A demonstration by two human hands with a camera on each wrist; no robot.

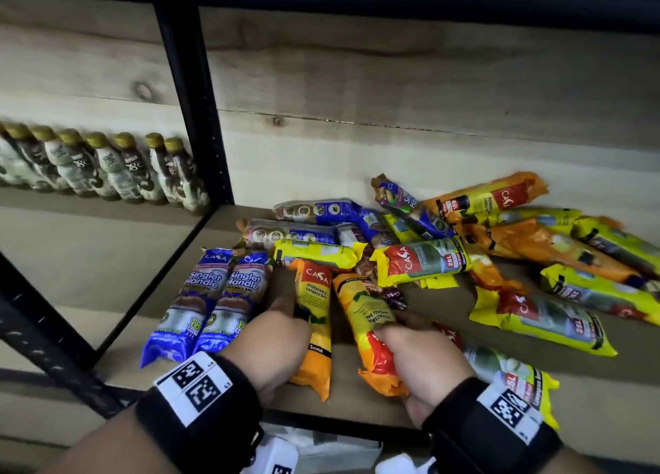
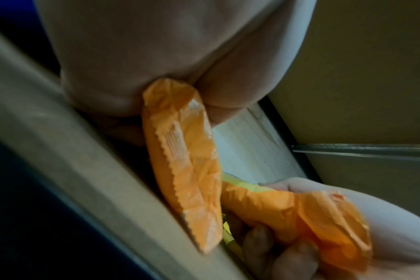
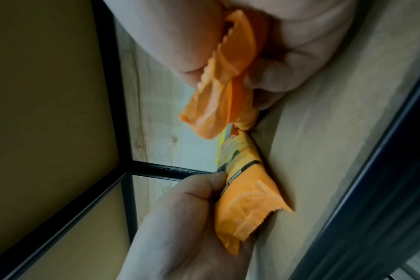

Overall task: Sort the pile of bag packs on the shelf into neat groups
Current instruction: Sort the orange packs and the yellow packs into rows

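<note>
While both hands work at the shelf front, the scene reads so:

Landmark: the two blue crinkled plastic "Singlet Handle" bag packs (image 1: 207,300), lying side by side, lengthwise front to back, on the tan wooden shelf board (image 1: 421,316).
Left hand: the left hand (image 1: 275,345) lies just right of the blue pair, its fingers on the orange-and-yellow plastic "Casa" garbage-bag pack (image 1: 314,316); the right wrist view shows its thumb (image 3: 204,181) closed against that pack's side, so it is clasping it.
Left hand's pack: flat on the board, parallel to the blue pair and just beside them, its orange crimped end (image 2: 192,170) at the front edge.
Right hand: the right hand (image 1: 425,359), further right of the blue pair, is wrapped round a second orange-and-yellow plastic pack (image 1: 371,327) near its lower end.
Second pack: angled, close to the first; it seems slightly lifted, though blur makes that uncertain.
Pile: yellow, orange and blue packs (image 1: 500,245) heaped criss-cross behind and right of the blue pair.
Bottles: a row of gold-capped bottles (image 1: 107,166) left of the blue pair, beyond the black metal upright (image 1: 193,109).
</note>
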